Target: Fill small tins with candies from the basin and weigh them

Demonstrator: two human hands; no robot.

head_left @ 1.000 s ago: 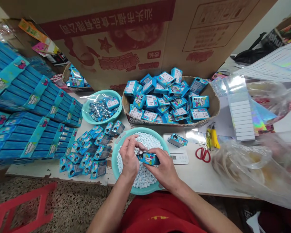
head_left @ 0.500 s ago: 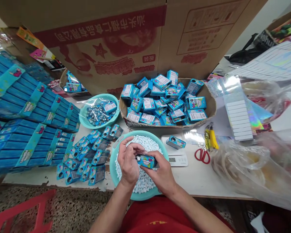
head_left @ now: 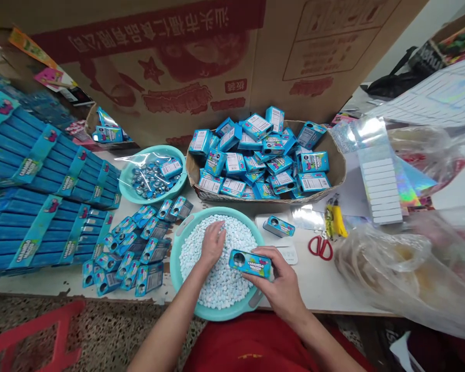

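In my right hand point(head_left: 281, 279) is a small blue candy box point(head_left: 250, 263), gripped at its right end and tilted so that its round hole faces up. It hangs over the right side of a turquoise basin point(head_left: 177, 258) full of small white and pale blue candies point(head_left: 227, 289). My left hand point(head_left: 213, 242) reaches down onto the candies in the middle of the basin, its fingers loosely bent and slightly apart. Its palm side is hidden, so any candies under it do not show.
Several blue boxes with holes point(head_left: 129, 253) stand left of the basin. Behind are a turquoise bowl point(head_left: 124, 188) of wrapped sweets and a carton point(head_left: 201, 194) heaped with boxes. A white scale point(head_left: 289, 254) bearing one box, red scissors point(head_left: 321, 248) and plastic bags point(head_left: 383, 274) lie rightward.
My left hand has left the box opening and dropped onto the candies. My right hand has shifted right with the box. The view has turned slightly.
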